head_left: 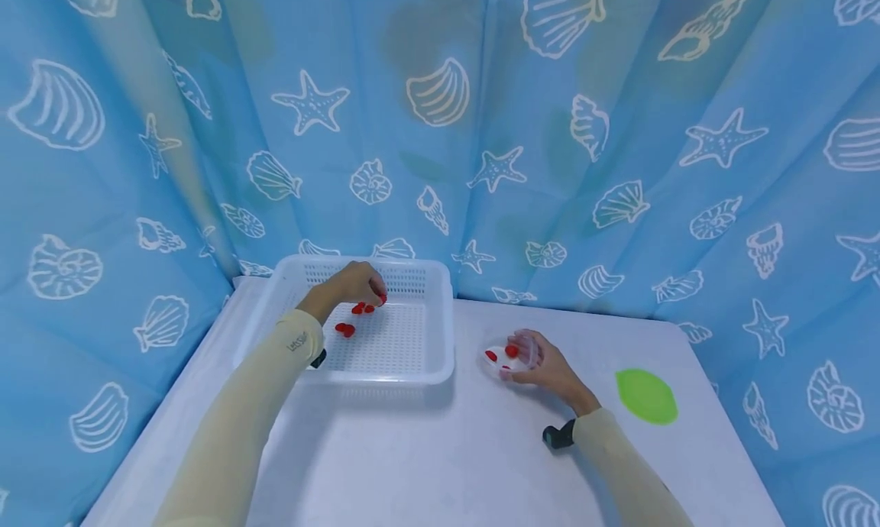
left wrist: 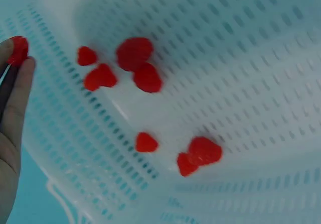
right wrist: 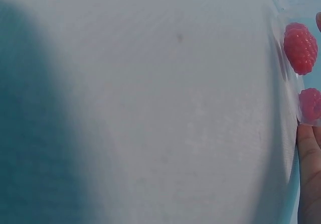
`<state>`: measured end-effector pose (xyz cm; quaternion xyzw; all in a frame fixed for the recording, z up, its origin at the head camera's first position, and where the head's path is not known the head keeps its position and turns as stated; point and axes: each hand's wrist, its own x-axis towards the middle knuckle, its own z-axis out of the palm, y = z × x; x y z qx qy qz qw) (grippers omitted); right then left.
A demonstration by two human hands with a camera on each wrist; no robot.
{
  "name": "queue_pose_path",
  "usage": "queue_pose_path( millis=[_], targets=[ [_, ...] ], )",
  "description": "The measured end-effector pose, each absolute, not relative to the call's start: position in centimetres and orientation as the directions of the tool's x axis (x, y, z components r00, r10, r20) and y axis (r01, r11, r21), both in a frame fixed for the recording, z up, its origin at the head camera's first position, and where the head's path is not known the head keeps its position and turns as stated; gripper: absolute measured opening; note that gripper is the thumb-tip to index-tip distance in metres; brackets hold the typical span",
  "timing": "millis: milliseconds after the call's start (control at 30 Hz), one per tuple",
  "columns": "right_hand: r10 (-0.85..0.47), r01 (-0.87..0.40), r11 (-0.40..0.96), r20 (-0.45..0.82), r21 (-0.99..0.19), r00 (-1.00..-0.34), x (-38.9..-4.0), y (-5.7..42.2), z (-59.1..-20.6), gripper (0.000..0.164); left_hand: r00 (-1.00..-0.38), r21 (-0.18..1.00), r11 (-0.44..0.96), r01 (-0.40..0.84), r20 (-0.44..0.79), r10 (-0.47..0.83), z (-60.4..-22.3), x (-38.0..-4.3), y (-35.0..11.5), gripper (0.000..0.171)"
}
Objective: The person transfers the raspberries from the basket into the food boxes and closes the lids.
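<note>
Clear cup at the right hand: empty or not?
Not empty. Head view shows red berries inside the clear cup, with bare space around them; the right hand grips its side.

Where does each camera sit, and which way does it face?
Head: worn on the head, facing forward and down at white basket and clear cup; left hand, right hand, sleeves show.
Left wrist: worn there, facing into the basket at red berries; left hand at left edge.
Right wrist: worn there, facing mostly tabletop; right hand and cup at right edge.
Shared: head and left wrist both show the left hand pinching one berry.
</note>
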<state>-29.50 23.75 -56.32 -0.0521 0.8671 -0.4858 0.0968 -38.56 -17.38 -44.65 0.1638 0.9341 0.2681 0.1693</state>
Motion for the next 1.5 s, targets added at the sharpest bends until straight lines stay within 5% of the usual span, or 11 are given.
queue_pose_path(
  millis=[467,967,1500],
  targets=[
    [-0.190,0.009,0.494,-0.118,-0.870,-0.975,-29.3,23.7,-56.3,0.098,-0.893,0.762,0.510,0.399,0.197,0.404,-42.1,-35.4,-14.0,0.027],
    [-0.168,0.034,0.513,-0.140,-0.858,-0.976,-29.2,23.3,-56.2,0.095,-0.845,0.809,0.354,0.470,0.295,0.446,-41.9,-30.3,-9.0,0.035],
    [-0.159,0.034,0.507,-0.132,-0.862,-0.979,-28.9,23.2,-56.3,0.100,-0.773,0.687,0.418,0.595,0.345,0.533,-45.8,-27.2,-1.3,0.025]
  ],
)
